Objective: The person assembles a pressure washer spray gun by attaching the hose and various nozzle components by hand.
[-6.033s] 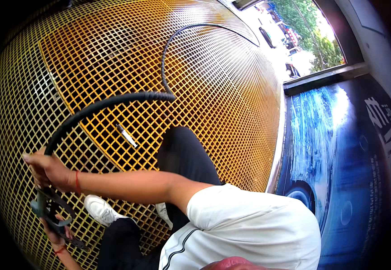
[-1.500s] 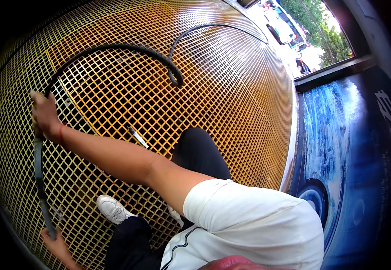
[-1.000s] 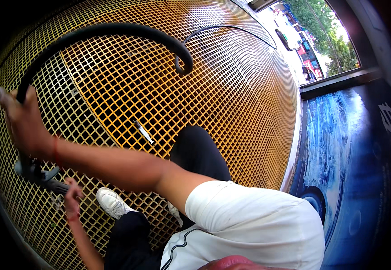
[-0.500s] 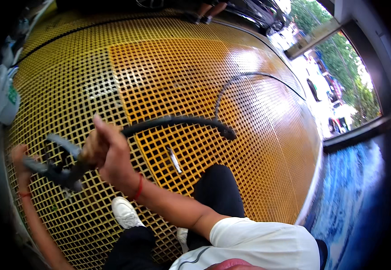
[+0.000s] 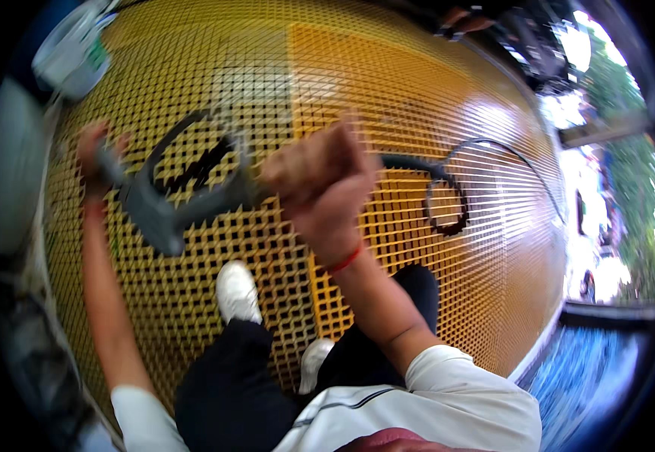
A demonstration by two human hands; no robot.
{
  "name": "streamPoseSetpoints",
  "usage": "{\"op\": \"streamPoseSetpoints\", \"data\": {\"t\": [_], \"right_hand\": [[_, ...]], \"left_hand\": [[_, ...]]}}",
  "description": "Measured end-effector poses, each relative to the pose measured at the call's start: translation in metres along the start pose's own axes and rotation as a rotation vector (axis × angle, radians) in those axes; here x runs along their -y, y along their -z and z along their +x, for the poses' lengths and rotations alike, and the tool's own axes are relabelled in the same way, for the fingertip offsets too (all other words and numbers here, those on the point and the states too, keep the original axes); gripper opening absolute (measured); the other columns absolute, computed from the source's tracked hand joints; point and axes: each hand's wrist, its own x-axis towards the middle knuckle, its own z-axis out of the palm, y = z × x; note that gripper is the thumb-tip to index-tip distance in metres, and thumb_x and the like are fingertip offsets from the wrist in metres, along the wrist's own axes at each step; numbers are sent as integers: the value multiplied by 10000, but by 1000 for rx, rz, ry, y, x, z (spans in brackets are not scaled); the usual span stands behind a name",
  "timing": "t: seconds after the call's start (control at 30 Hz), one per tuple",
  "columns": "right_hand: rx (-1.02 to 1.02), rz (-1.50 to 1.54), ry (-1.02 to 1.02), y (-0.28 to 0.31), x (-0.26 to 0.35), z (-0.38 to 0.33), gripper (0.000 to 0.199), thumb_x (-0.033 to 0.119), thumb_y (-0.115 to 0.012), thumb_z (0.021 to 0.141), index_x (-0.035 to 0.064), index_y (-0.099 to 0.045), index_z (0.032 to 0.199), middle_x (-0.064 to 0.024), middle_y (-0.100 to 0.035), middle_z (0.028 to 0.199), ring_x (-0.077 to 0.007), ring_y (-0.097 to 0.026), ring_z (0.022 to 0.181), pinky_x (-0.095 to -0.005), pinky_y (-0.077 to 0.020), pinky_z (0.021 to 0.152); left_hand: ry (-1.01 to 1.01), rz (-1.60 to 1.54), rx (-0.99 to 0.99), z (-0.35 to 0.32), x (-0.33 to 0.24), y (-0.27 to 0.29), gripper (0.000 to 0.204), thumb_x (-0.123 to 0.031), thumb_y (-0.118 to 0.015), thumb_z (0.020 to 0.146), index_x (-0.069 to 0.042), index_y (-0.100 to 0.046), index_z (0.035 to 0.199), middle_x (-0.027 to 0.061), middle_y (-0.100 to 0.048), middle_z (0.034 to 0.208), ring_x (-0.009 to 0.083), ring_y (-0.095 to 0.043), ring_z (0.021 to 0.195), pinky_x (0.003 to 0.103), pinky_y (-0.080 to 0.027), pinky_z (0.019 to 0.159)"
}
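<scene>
My left hand [image 5: 100,158] is at the far left, its fingers curled round the end of a grey tool [image 5: 169,215] with a forked, loop-like frame and a thick straight shaft. The tool is blurred, so its exact kind cannot be made out. My right hand [image 5: 323,184], blurred by motion, is closed round the shaft's other end. A black hose [image 5: 410,162] runs on rightward beyond this hand and bends into a loop. Both hands hold the tool above the yellow floor grating [image 5: 259,233].
A white bucket [image 5: 75,60] stands at the upper left. A thin black cable [image 5: 519,154] curves over the grating at the right. Another person's feet [image 5: 459,22] and a dark vehicle [image 5: 534,45] are at the far upper right. My white shoes [image 5: 238,292] rest on the grating.
The view has swung. Both hands have moved with the tool, the right one farther right and up. The tool has turned, showing its looped frame more fully, and the hose end now curls.
</scene>
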Motion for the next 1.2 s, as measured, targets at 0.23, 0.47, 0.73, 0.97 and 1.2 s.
{"op": "streamPoseSetpoints", "data": {"t": [0.23,0.47,0.73,0.97,1.2], "right_hand": [[147,-59,82,-27,0,97,553,357,-464,1092,215,-280,591,46,-242,474,-99,-210,408,-283,-205,397],[-55,-283,-55,100,-36,119,520,303,-409,1072,182,-263,588,1,-215,491,-157,-204,464,-349,-306,536],[253,116,-35,34,-74,-17,545,356,-338,1096,172,-265,588,14,-215,464,-153,-197,444,-334,-288,503],[327,-99,57,-10,-51,50,574,407,-374,1086,184,-253,571,21,-231,478,-145,-231,435,-340,-282,497],[-79,-158,-41,60,-63,125,538,370,-382,1105,213,-277,601,43,-240,481,-124,-232,424,-310,-242,448]], "left_hand": [[1217,-1848,1071,-119,-150,-63,332,-359,-733,952,-60,-603,1014,-42,-518,620,66,-490,580,237,-380,547],[916,-194,837,-90,-134,53,370,-242,-843,805,-91,-588,1026,83,-703,764,263,-684,626,420,-562,615],[-447,119,153,39,52,60,411,-179,-876,796,-78,-632,1110,102,-663,1016,288,-669,900,389,-544,795],[1148,-1209,579,-149,-134,-69,273,-266,-813,861,-100,-603,915,0,-585,741,82,-560,661,240,-469,578],[846,-124,890,-126,-140,92,548,-397,-906,767,-57,-537,987,-27,-596,707,186,-622,613,329,-537,603]]}}
